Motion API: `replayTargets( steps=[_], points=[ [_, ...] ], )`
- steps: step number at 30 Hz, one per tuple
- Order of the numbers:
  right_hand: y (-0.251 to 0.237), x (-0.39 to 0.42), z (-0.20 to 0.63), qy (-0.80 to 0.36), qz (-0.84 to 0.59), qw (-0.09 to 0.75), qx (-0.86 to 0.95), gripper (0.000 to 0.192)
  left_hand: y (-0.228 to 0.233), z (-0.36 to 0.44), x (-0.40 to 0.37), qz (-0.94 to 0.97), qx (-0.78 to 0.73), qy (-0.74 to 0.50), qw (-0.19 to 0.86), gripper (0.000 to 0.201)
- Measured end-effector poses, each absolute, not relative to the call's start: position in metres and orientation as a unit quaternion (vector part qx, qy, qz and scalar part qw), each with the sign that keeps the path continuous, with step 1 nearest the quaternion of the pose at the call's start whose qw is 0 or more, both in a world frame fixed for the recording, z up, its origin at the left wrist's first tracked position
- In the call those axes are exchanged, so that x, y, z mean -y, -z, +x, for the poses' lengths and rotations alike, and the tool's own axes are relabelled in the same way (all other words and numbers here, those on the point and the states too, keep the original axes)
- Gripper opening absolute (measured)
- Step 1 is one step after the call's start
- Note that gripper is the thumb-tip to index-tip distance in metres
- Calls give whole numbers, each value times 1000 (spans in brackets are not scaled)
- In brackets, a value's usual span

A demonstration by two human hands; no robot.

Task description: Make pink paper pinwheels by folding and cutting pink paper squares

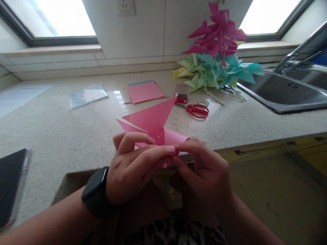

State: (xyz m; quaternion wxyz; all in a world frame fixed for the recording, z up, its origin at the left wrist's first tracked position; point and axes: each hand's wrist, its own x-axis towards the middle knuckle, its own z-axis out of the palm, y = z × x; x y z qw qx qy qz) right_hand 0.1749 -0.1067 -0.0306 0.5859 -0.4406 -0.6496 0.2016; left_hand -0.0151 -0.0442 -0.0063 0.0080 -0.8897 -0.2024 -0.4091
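Note:
A pink paper pinwheel [153, 117], cut and partly folded, is held between both hands just over the counter's front edge. My left hand [138, 160] closes on its left and lower part, the fingers stretched across the paper. From the other side my right hand [204, 163] pinches the same paper, thumb and forefinger meeting the left fingertips near its lower edge. Two pointed flaps stick out to the upper left, and a curled flap rises on the right. What lies between the fingertips is mostly hidden.
Behind the hands lie pink paper squares [145, 92], red-handled scissors [198, 111], a small red box [181, 98] and a tape roll [203, 103]. Finished pinwheels [217, 64] pile up beside the sink [281, 98]. A tablet [11, 187] rests at left, near a plastic sleeve [88, 96].

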Motion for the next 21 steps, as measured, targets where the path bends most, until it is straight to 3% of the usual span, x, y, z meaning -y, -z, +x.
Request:
replayTargets(
  steps=[21],
  points=[
    [32,106,173,-192,-439,601,640,31,6,-14,46,-877,245,412,44,24]
  ],
)
